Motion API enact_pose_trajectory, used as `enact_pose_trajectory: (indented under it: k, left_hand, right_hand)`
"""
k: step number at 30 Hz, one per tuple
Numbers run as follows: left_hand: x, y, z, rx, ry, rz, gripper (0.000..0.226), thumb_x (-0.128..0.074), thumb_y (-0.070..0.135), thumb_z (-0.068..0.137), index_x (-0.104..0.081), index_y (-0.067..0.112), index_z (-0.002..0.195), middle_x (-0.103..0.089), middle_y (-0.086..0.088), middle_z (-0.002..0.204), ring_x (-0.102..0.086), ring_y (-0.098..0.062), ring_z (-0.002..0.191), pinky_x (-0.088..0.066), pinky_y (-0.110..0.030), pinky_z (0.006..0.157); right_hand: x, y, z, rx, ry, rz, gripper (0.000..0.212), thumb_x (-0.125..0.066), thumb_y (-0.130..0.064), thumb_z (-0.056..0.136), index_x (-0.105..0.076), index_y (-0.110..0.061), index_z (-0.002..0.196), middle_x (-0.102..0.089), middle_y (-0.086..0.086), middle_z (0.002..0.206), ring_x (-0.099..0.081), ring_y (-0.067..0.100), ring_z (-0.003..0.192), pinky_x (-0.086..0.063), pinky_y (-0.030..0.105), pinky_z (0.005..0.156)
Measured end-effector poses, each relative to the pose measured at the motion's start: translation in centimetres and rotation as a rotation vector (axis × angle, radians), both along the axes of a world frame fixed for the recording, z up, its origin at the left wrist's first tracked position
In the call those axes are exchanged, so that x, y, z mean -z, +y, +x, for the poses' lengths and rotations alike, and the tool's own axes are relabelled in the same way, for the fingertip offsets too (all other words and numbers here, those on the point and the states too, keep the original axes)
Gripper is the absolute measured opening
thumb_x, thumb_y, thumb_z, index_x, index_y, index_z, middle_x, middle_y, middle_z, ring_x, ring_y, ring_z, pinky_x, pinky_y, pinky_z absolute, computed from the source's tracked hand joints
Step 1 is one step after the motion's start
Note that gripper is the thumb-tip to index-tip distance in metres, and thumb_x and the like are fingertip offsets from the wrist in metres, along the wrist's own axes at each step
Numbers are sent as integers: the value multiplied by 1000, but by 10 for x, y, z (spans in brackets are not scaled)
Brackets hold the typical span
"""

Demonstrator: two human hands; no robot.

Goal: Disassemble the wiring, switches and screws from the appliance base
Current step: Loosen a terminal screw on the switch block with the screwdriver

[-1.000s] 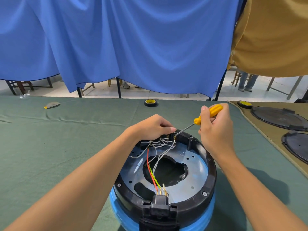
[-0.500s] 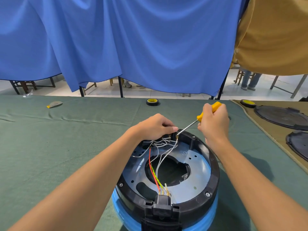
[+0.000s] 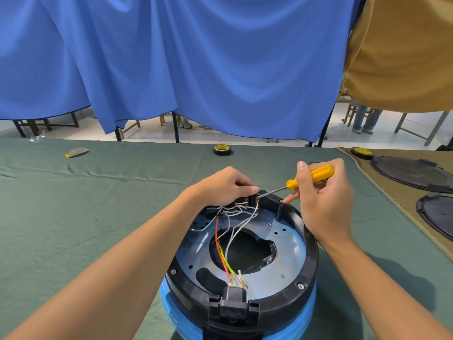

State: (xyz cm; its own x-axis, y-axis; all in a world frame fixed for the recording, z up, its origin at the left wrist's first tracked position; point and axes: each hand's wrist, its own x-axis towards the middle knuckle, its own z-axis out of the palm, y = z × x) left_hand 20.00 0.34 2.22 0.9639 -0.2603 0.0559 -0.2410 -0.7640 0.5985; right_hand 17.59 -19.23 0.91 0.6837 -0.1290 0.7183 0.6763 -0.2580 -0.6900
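Screwdriver handle (image 3: 316,173) more exposed in right grip (image 3: 323,200), left grip (image 3: 220,187) holding wiring (image 3: 232,209), green tablecloth (image 3: 98,192), blue curtain (image 3: 196,69)

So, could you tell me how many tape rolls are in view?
2: one tape roll on the green cloth, a second tape roll on the tan cloth, far right. Others may be hidden.

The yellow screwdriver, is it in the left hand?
No, the right hand grips the yellow screwdriver by its handle.
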Motion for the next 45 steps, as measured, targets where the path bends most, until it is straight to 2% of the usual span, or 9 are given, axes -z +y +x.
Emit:
enact_pose_trajectory:
  k: [4,9,12,20,25,31,37,42,45]
  left_hand:
    - [-1,-1,-1,11,-5,-4,33,-52,36,99,-69,15,117,-59,-6,71,-37,-3,42,-32,-11,44]
    - [-3,-1,-3,18,5,-2,32,-51,35,99,-70,15,115,-56,-7,72,-37,-8,49,-33,-16,48]
    - [-3,-2,-4,15,9,-15,32,-52,35,99,-71,14,114,-51,-3,66,-34,-4,43,-30,-12,45]
    - [-4,-2,-3,-3,-4,-17,30,-53,33,99,-72,15,113,-52,9,58,-38,-1,40,-30,-9,43]
    - [-5,-3,-4,-2,0,-8,32,-52,34,99,-72,13,113,-51,12,56,-41,0,42,-32,-14,48]
    - [-4,-2,-4,-2,13,-30,30,-53,34,98,-72,14,111,-54,22,48,-45,3,43,-32,-10,47]
    - [-4,-3,-3,-9,3,-21,32,-53,36,98,-71,15,115,-56,17,57,-45,3,42,-32,-7,44]
    - [-3,-1,-2,-7,2,0,32,-52,39,98,-71,18,114,-57,6,64,-39,-2,44,-33,-13,47]
    - [-2,-1,-1,0,5,1,32,-52,38,98,-71,19,114,-58,4,65,-39,-5,47,-33,-14,47]
  right_hand:
    - [-2,1,2,0,-33,-44,24,-53,-23,98,-45,-2,87,-62,-7,62,-63,2,45,-46,27,38]
    - [-14,6,24,16,137,-39,21,-51,-18,96,-40,-7,82,-56,10,58,-57,12,37,-45,29,35]
    - [-25,13,48,48,262,-79,22,-50,-17,89,-35,-13,74,-59,24,71,-62,22,53,-49,40,48]
    - [-33,35,79,-21,486,-229,22,-48,-20,86,-33,-15,70,-39,7,71,-39,23,60,-32,26,40]
    - [-29,33,60,14,406,-228,21,-48,-19,85,-33,-13,71,-50,18,72,-53,30,74,-50,45,56]
    - [-17,5,20,85,221,34,21,-50,-20,95,-39,-10,79,-61,21,65,-55,14,36,-44,23,38]
    - [-3,5,5,105,127,125,24,-48,-22,100,-43,-3,87,-62,8,59,-57,12,37,-47,29,41]
    - [-2,4,4,90,74,91,24,-48,-23,100,-43,-5,85,-62,12,62,-59,9,39,-44,18,39]
    - [-1,4,5,85,67,82,24,-48,-23,100,-42,-5,85,-61,9,60,-60,8,40,-45,22,39]
